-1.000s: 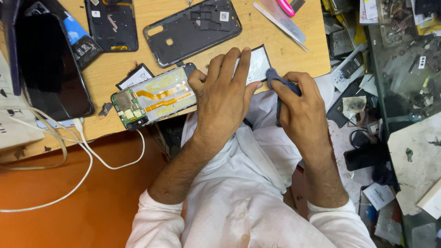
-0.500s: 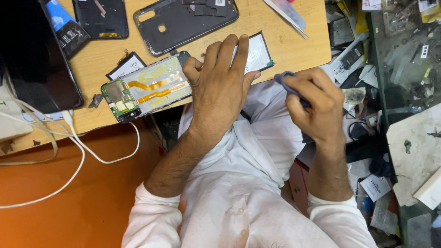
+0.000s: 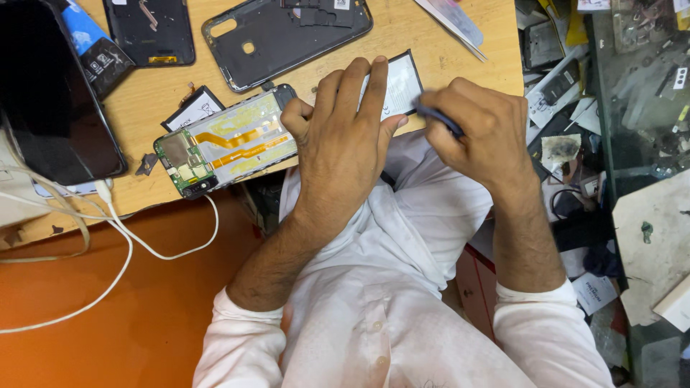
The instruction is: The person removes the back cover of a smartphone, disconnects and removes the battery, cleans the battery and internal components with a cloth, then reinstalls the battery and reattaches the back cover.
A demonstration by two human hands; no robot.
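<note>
Right hand [image 3: 480, 129] moved in, clenching dark tool [image 3: 438, 119] | left hand [image 3: 345, 136] fingers flat, pinning battery [image 3: 397, 85]

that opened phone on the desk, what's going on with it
A person sits at a wooden table. Their left hand presses a flat battery against the table edge, beside the opened phone with its orange ribbon cables and green circuit board exposed. The right hand grips a dark slim tool at the battery's edge. A black back cover lies behind.

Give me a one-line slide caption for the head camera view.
Left hand presses a flat battery beside an opened phone while the right hand grips a dark tool.
</note>
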